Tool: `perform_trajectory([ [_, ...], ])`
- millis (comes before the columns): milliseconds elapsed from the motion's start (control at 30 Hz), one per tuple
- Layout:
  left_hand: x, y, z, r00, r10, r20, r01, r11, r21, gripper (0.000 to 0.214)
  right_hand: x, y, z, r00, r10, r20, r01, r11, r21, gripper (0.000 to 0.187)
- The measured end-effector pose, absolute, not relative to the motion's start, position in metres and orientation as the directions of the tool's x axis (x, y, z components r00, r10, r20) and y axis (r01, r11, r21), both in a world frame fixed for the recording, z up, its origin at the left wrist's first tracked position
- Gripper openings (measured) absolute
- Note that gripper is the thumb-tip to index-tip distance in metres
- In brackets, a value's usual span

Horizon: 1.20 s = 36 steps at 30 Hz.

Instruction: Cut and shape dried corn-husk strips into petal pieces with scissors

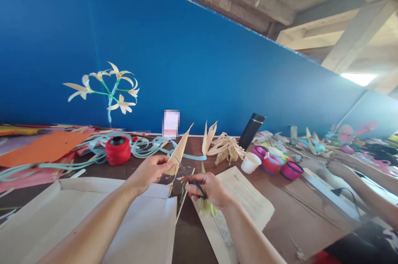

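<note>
The left hand (154, 168) has thumb and fingers pinched together on the lower end of a pale tan, pointed, dried husk-like leaf (183, 146), raised above the dark brown tabletop (188, 237); the right hand (209, 188) is curled round the black-handled metal scissors (183, 167), blades angled up to the left at the leaf, though whether they touch it is hard to tell; the leaf should be light, papery and easily split, best gripped at its broad base; its long axis rises steeply, tip leaning right.
</note>
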State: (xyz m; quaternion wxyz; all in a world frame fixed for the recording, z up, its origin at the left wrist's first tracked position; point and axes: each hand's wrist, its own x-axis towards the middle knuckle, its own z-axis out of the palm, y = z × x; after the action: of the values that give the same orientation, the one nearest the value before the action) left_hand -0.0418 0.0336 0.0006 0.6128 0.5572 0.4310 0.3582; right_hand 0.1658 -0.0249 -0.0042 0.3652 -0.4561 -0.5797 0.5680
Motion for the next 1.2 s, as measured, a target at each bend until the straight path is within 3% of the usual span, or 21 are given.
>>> perform_trajectory([
  [267, -0.043, 0.034, 0.004, 0.411, 0.899, -0.151, -0.045, 0.185, 0.982, 0.033, 0.165, -0.026, -0.002, -0.298, 0.949, -0.099, 0.119, -0.066, -0.991, 0.041],
  [1200, -0.051, 0.030, 0.015, 0.504, 0.847, -0.172, 0.046, 0.172, 0.984, 0.038, 0.166, -0.029, 0.002, -0.367, 0.920, -0.134, 0.115, -0.098, -0.989, 0.040],
])
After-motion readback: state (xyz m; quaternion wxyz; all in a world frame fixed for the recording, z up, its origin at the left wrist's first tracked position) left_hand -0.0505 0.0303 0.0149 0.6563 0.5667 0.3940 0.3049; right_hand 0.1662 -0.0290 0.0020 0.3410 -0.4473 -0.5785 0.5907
